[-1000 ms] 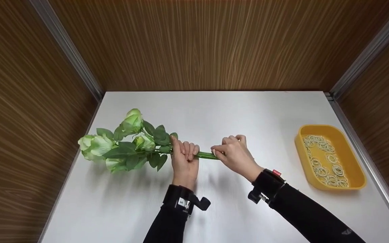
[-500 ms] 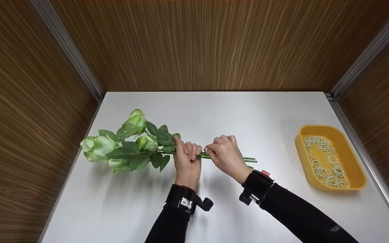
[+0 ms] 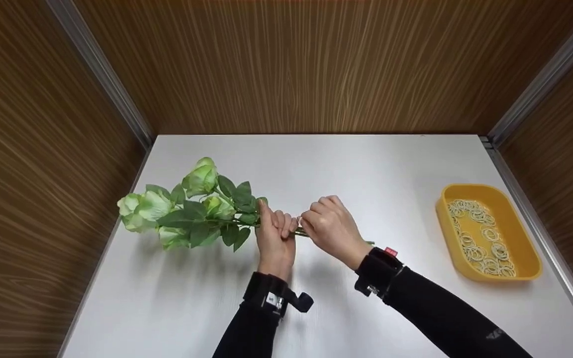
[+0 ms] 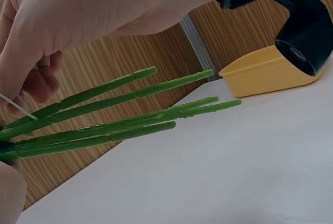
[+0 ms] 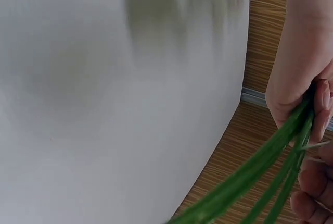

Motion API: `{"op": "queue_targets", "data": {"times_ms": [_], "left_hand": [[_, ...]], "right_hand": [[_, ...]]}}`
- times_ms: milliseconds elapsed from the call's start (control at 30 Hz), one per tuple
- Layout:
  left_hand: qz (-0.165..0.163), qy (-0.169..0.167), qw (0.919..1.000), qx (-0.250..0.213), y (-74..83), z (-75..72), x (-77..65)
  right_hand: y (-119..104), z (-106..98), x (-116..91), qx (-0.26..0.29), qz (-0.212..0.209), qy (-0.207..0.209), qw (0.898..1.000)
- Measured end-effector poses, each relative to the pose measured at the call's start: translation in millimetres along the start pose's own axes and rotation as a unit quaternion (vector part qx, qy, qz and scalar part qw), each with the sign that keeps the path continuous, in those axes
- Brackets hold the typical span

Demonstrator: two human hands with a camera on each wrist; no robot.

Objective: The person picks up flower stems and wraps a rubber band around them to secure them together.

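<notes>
- The left hand [image 3: 277, 243] grips the bunch of flowers [image 3: 187, 221] by its stems [image 4: 104, 103], fingers curled round them just below the leaves.
- The right hand [image 3: 331, 231] is just beside the left, its fingers curled, pinching a thin pale band [image 4: 18, 107] that runs to the stems; whether its fingers also touch the stems, I cannot tell.
- The bunch is held sideways above the bench [image 3: 391, 169], pale green blooms toward the left, cut ends toward the right, dark green leaves between the blooms and the left hand.
- Past the hands, five stem ends show in the left wrist view, fanned slightly apart and reaching to different lengths.
- A yellow tray [image 3: 510, 219] stands at the right side of the bench, well apart from both hands, with many pale rings [image 3: 475, 253] scattered over its floor.
- Both wrists wear black straps with small cameras, below black sleeves.
- Brown wood-grain panels [image 3: 286, 69] with metal rails at the corners enclose the white bench.
</notes>
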State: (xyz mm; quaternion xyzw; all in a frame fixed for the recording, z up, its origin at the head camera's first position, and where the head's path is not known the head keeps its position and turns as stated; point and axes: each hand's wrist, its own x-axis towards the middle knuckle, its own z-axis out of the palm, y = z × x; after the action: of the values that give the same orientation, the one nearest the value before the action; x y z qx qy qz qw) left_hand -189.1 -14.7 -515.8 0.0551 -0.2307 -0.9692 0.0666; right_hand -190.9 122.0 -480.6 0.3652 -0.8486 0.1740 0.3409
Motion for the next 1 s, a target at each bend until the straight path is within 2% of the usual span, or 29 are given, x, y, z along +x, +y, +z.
{"op": "queue_targets", "data": {"times_ms": [200, 367, 533, 700, 867, 1000], "left_hand": [[-0.003, -0.018, 0.9989, 0.043, 3.2, 0.2, -1.2], [-0.018, -0.026, 0.9963, 0.079, 4.0, 1.9, -2.0], [-0.035, -0.029, 0.9925, 0.113, 4.6, 3.3, -3.1], [-0.055, -0.030, 0.9908, 0.120, 5.1, 2.9, -5.1], [-0.087, -0.035, 0.9879, 0.124, 6.8, 2.9, -6.5], [-0.106, -0.048, 0.9854, 0.124, 8.9, 4.1, -7.2]], "right_hand": [[17.7, -10.3, 7.5, -0.048, -0.091, 0.006, 0.995], [31.8, -18.0, 10.9, -0.105, -0.128, 0.017, 0.986], [41.1, -23.2, 13.5, -0.150, -0.136, 0.032, 0.979], [48.9, -27.8, 15.7, -0.176, -0.130, 0.036, 0.975], [56.2, -31.5, 17.4, -0.208, -0.114, -0.001, 0.972], [62.7, -34.6, 15.6, -0.196, -0.092, -0.052, 0.975]]}}
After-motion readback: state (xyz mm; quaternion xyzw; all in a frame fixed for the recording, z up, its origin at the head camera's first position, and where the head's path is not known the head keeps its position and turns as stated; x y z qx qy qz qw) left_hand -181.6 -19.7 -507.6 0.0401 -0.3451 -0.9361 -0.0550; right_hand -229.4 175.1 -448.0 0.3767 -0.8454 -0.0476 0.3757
